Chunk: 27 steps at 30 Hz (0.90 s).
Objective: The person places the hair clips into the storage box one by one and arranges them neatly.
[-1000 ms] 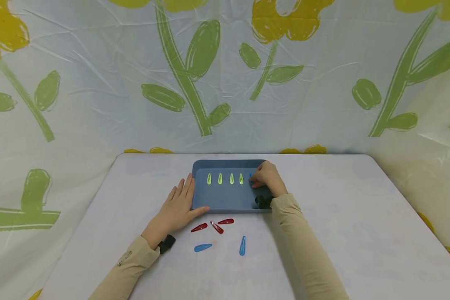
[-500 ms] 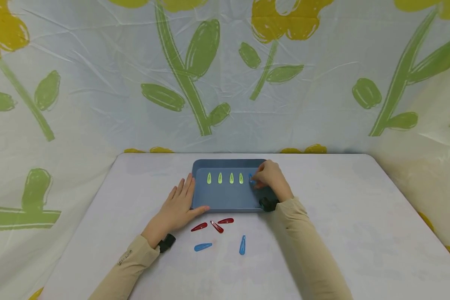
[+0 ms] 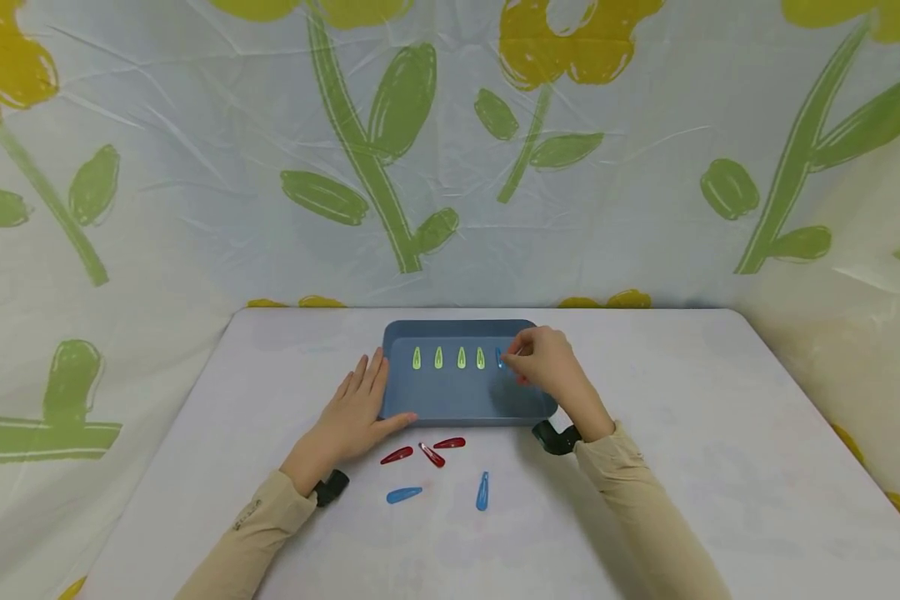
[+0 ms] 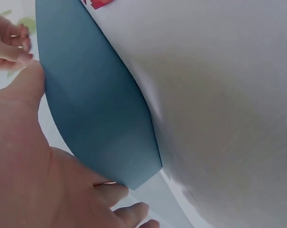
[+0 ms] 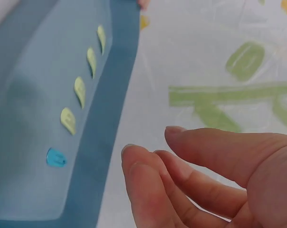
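Observation:
A blue-grey tray (image 3: 450, 404) lies on the table, holding several yellow-green snap hair clips (image 3: 461, 358) in an upright row. At the row's right end lies a blue hair clip (image 3: 498, 357), also visible in the right wrist view as a blue clip (image 5: 56, 157) flat on the tray floor. My right hand (image 3: 551, 367) hovers just right of it; the right wrist view shows bent fingers and thumb apart, holding nothing. Spread fingers of my left hand (image 3: 348, 417) touch the tray's left side, the thumb along its front left corner.
In front of the tray lie 3 red hair clips (image 3: 432, 455). Nearer to me are two more blue ones, a sideways clip (image 3: 404, 495) and a lengthwise clip (image 3: 482, 492). A flower-patterned cloth (image 3: 630, 208) hangs behind the white table (image 3: 682, 433).
My right hand has let go of the blue clip in the tray and drawn back slightly right and towards me. My left hand stays at the tray's side.

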Each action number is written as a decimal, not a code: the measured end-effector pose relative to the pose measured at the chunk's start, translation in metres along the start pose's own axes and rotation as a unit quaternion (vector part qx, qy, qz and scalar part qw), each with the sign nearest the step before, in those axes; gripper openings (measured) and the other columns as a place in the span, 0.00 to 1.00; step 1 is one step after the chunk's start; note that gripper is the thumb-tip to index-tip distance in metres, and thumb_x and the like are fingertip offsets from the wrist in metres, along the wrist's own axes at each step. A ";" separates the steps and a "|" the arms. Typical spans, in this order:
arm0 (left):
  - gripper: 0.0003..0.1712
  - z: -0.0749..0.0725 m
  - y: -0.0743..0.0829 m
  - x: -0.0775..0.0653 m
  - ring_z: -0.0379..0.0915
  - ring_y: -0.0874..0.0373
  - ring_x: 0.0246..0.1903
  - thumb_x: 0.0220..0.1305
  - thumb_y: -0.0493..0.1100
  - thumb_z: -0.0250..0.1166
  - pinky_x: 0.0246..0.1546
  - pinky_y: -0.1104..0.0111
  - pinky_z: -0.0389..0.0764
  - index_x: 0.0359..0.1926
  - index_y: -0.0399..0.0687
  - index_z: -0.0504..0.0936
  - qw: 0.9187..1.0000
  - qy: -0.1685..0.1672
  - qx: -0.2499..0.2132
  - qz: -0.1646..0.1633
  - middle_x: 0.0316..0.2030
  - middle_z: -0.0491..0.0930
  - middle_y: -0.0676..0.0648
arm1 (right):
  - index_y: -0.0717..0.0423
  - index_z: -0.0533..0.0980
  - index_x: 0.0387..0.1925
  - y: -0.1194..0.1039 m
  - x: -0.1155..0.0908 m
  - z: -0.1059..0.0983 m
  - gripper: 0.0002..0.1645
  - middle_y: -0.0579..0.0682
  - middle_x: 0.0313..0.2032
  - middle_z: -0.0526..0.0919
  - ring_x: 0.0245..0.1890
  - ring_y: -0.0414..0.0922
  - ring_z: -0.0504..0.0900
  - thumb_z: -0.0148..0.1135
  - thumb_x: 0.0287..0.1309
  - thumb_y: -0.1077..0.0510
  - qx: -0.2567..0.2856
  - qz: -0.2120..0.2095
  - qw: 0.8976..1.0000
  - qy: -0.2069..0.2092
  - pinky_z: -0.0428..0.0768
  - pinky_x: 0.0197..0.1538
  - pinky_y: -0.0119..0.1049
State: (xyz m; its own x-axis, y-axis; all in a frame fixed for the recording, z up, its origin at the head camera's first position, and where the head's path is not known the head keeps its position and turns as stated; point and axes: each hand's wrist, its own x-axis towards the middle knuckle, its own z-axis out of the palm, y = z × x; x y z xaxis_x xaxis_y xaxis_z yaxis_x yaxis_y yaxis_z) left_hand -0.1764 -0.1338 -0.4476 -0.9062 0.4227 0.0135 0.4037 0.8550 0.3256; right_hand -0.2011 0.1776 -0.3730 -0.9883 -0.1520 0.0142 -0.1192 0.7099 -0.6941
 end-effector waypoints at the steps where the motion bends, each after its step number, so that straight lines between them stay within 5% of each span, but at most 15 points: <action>1: 0.64 0.000 -0.001 0.000 0.32 0.39 0.76 0.62 0.80 0.48 0.72 0.46 0.44 0.77 0.34 0.43 1.000 0.002 -0.001 0.003 0.78 0.34 0.39 | 0.61 0.83 0.31 -0.003 -0.004 0.000 0.07 0.51 0.19 0.83 0.18 0.45 0.82 0.68 0.60 0.60 0.001 -0.005 1.000 -0.001 0.79 0.25 0.35; 8: 0.68 -0.002 -0.009 0.008 0.32 0.39 0.76 0.58 0.81 0.52 0.72 0.46 0.46 0.77 0.34 0.42 1.000 -0.001 -0.024 0.016 0.78 0.33 0.40 | 0.59 0.82 0.30 -0.020 -0.031 0.003 0.05 0.45 0.18 0.81 0.16 0.42 0.80 0.69 0.59 0.61 -0.003 -0.048 0.999 -0.005 0.77 0.24 0.35; 15: 0.73 -0.001 -0.015 0.018 0.30 0.38 0.76 0.53 0.82 0.57 0.70 0.41 0.49 0.77 0.34 0.39 0.997 -0.017 -0.067 0.026 0.78 0.29 0.42 | 0.52 0.82 0.26 -0.027 -0.056 0.015 0.05 0.40 0.18 0.77 0.17 0.36 0.72 0.72 0.56 0.60 -0.065 -0.092 0.994 -0.004 0.73 0.23 0.33; 27: 0.71 0.007 -0.030 0.024 0.26 0.39 0.76 0.54 0.73 0.67 0.69 0.37 0.45 0.78 0.37 0.36 0.987 -0.020 -0.154 0.050 0.78 0.26 0.45 | 0.47 0.77 0.20 -0.036 -0.094 0.037 0.13 0.37 0.16 0.71 0.18 0.35 0.68 0.75 0.53 0.57 -0.131 -0.112 0.983 -0.064 0.68 0.20 0.31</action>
State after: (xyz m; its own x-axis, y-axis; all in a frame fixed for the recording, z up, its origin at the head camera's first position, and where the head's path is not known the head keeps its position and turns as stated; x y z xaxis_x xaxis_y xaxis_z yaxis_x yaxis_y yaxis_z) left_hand -0.2090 -0.1473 -0.4638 -0.8550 0.5180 0.0248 0.4283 0.6784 0.5970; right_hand -0.1008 0.1408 -0.3759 -0.9161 -0.3987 0.0431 -0.3699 0.7984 -0.4751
